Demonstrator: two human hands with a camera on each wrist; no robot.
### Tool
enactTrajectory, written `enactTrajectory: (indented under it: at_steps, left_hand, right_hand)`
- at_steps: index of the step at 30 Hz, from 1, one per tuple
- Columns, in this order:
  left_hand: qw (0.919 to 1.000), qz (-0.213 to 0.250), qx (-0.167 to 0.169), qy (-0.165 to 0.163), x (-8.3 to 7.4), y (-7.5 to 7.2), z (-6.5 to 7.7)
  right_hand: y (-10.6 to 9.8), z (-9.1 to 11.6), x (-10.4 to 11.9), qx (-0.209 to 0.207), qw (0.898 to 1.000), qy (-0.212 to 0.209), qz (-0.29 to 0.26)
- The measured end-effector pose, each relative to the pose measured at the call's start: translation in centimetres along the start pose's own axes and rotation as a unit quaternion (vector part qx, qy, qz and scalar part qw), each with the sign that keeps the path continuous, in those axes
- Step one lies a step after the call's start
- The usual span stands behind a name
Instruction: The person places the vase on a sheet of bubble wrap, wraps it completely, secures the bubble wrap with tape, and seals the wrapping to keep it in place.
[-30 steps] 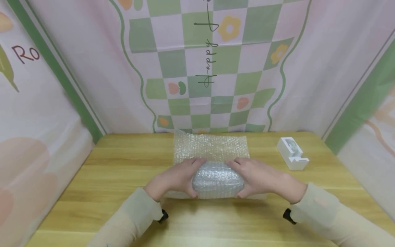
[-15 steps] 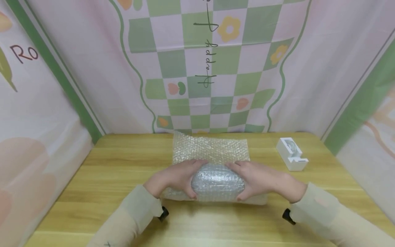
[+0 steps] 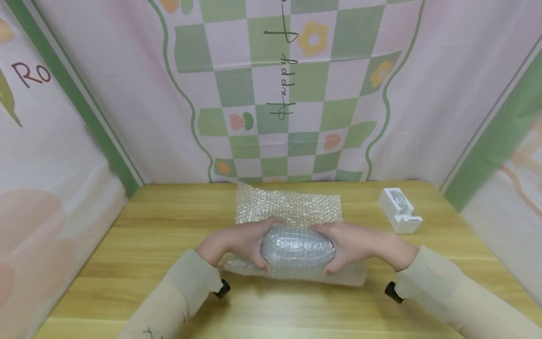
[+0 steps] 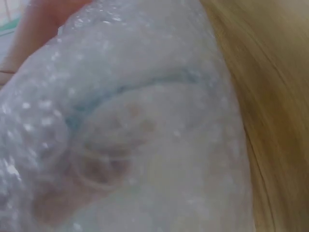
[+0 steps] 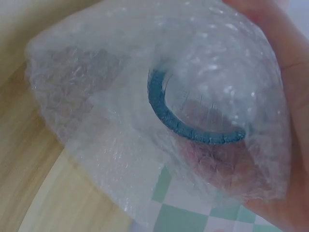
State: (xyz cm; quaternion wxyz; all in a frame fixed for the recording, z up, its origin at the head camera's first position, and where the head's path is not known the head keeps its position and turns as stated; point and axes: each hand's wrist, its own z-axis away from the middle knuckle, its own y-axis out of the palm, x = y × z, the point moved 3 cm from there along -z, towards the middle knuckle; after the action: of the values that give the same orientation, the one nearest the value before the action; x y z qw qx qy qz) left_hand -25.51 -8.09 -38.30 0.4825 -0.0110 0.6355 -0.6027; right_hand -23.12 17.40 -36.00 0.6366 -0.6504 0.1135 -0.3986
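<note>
Beyond the tabletop's far edge I see a hanging patterned cloth point(image 3: 271, 117), with the wood-grain tabletop point(image 3: 279, 310) in front of it. A sheet of bubble wrap point(image 3: 290, 205) reaches back toward that far edge, about midway between the left and right edges. On its nearer part sits a rolled bundle point(image 3: 298, 246), which I judge light, springy and a little slippery; its contents may be fragile, though I can't tell what they are. I'd hold it by both ends with even, gentle pressure, as the left hand point(image 3: 249, 240) and right hand point(image 3: 350, 244) grip it. Near the far right corner is a white tape dispenser point(image 3: 399, 217). Through the right wrist camera I make out a curved teal band point(image 5: 177, 127) inside the wrap.
</note>
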Motion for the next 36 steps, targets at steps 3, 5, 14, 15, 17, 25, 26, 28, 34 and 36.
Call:
enactTrajectory:
  at_steps: [3, 5, 14, 15, 17, 25, 26, 28, 34, 36]
  left_hand:
    - [0.9999, 0.007, -0.002, -0.014, 0.0, -0.1, 0.2]
    - [0.9999, 0.003, -0.007, -0.010, 0.0, -0.2, 0.3]
    - [0.9996, -0.021, -0.018, 0.001, 0.2, -0.3, 0.2]
    - [0.9996, -0.020, -0.019, 0.001, 0.2, -0.3, 0.2]
    - [0.9995, -0.023, -0.023, -0.002, 0.2, -0.4, 0.2]
    - [0.9940, -0.094, -0.055, -0.015, -0.1, -0.7, 0.8]
    - [0.9939, -0.094, -0.056, -0.010, -0.2, -0.7, 0.8]
    - [0.9940, -0.094, -0.056, -0.002, -0.3, -0.8, 1.0]
    - [0.9944, -0.093, -0.050, -0.004, -0.8, -0.9, 1.3]
    - [0.9936, -0.102, -0.046, -0.008, -1.0, -0.9, 1.3]
  right_hand:
    - [-0.1, -0.2, -0.2, 0.006, 1.000, 0.001, -0.008]
    - [-0.1, -0.4, -0.3, 0.010, 1.000, 0.002, -0.014]
    - [-0.4, -0.4, -0.4, 0.017, 0.999, 0.008, -0.027]
    - [-0.4, -0.4, -0.5, 0.019, 0.999, 0.010, -0.027]
    - [-0.3, -0.5, -0.6, 0.023, 0.999, 0.013, -0.026]
    - [-0.6, -0.7, -0.8, 0.040, 0.998, 0.029, -0.025]
    - [-0.6, -0.8, -0.8, 0.043, 0.998, 0.030, -0.026]
    - [-0.7, -0.9, -0.8, 0.047, 0.998, 0.031, -0.027]
    - [-0.8, -1.2, -0.8, 0.058, 0.997, 0.036, -0.030]
    - [-0.8, -1.3, -0.8, 0.062, 0.997, 0.039, -0.034]
